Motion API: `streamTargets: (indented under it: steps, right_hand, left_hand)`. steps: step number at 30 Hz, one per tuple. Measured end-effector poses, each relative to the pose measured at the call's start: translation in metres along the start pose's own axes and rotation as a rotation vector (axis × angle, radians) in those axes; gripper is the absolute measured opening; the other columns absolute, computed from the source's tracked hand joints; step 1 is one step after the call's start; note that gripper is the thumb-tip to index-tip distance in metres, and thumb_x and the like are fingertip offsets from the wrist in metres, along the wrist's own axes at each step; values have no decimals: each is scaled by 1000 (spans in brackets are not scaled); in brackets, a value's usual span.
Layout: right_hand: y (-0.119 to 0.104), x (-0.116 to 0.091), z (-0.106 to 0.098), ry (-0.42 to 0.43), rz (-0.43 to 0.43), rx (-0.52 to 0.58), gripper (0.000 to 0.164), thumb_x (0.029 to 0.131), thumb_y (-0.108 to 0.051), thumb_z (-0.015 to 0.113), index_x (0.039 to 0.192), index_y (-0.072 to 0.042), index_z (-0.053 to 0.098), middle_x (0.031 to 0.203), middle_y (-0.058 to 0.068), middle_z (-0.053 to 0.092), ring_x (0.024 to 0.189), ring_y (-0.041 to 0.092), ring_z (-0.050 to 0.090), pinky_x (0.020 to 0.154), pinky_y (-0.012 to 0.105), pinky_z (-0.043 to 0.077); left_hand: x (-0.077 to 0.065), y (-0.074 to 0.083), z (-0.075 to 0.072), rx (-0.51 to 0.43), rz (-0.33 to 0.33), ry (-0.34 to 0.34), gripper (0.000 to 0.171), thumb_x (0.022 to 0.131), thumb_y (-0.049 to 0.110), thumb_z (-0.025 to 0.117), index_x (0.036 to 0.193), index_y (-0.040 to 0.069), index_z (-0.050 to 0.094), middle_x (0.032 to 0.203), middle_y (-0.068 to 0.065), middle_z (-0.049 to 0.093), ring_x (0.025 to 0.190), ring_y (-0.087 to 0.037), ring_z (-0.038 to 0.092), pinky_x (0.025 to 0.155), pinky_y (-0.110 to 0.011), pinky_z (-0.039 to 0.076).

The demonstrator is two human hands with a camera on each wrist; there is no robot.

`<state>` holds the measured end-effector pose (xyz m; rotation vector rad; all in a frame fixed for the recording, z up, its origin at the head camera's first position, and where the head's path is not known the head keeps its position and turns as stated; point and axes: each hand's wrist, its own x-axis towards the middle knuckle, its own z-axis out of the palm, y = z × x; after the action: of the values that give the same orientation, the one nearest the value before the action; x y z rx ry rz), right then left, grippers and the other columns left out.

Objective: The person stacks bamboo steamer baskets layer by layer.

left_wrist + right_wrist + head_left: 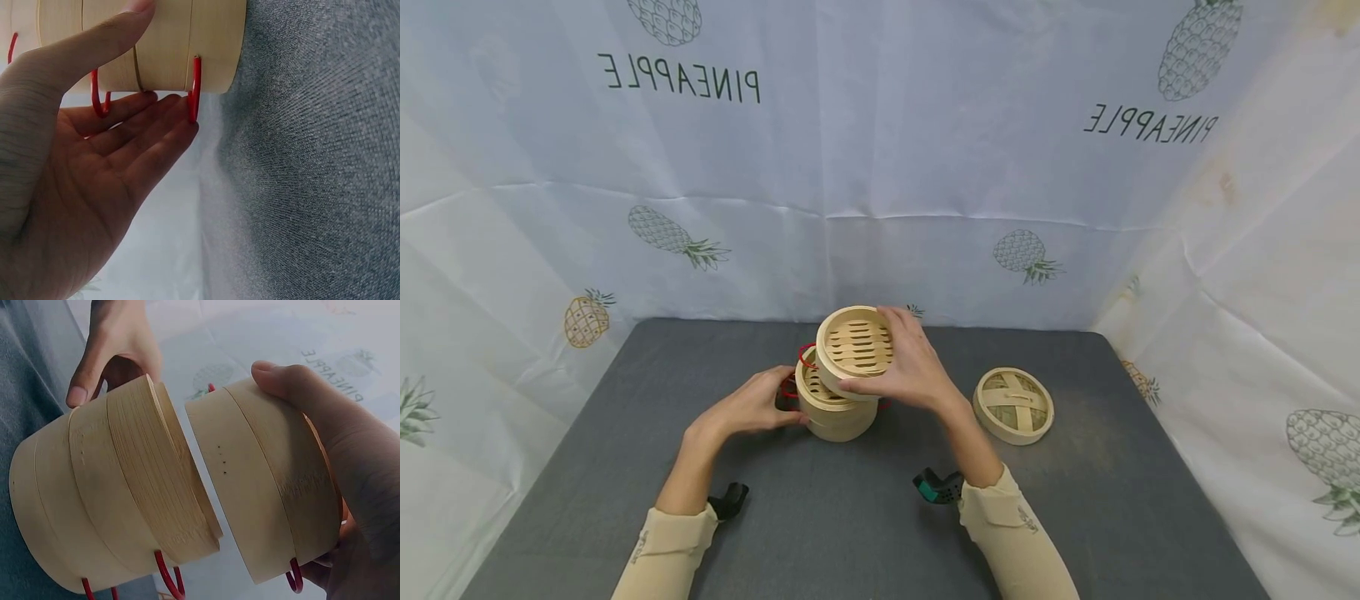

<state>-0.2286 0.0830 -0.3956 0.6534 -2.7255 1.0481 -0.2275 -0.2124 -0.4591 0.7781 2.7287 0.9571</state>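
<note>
My right hand [917,367] grips a round bamboo steamer basket [854,343] by its side, thumb in front and fingers behind. Its slatted inside shows in the head view. Below it, two bamboo steamer tiers [841,423] stand stacked on the table, their red loop handles at the sides. The right wrist view shows a narrow gap between the raised basket [262,481] and the lower stack [106,494]. My left hand [747,410] holds that stack from the left; in the left wrist view its thumb lies along the bamboo wall [165,47] and its fingertips reach a red handle [195,90].
A woven bamboo steamer lid [1013,406] lies on the dark grey table [842,525], right of my right forearm. Pale cloth printed with pineapples [925,167] hangs behind the table and at both sides. Each wrist carries a black strap device [938,487].
</note>
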Motion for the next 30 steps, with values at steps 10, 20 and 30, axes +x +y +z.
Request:
streamTargets:
  steps: [10,20,30]
  right_hand:
    - [-6,4,10,-12,-11,15,119,71,-60,95,166,-13,41,165,12,44,149,35,48,116,62,50]
    - [-10,5,17,-19,-23,26,121,70,-61,95,165,-11,41,165,12,46,151,34,46,117,61,50]
    - [-14,6,23,-22,-18,15,118,70,-62,94,165,-13,43,165,11,46,150,33,47,116,59,50]
  left_hand:
    - [0,0,1,-17,0,1,67,89,29,91,137,-6,62,120,-16,73,107,-28,74,93,-47,64]
    - [-1,-2,1,-65,5,3,66,88,24,92,140,-3,60,122,-16,73,108,-28,75,93,-46,64]
    - [-2,-2,1,-86,14,10,69,88,21,93,143,-2,59,126,-17,74,110,-28,77,94,-46,64]
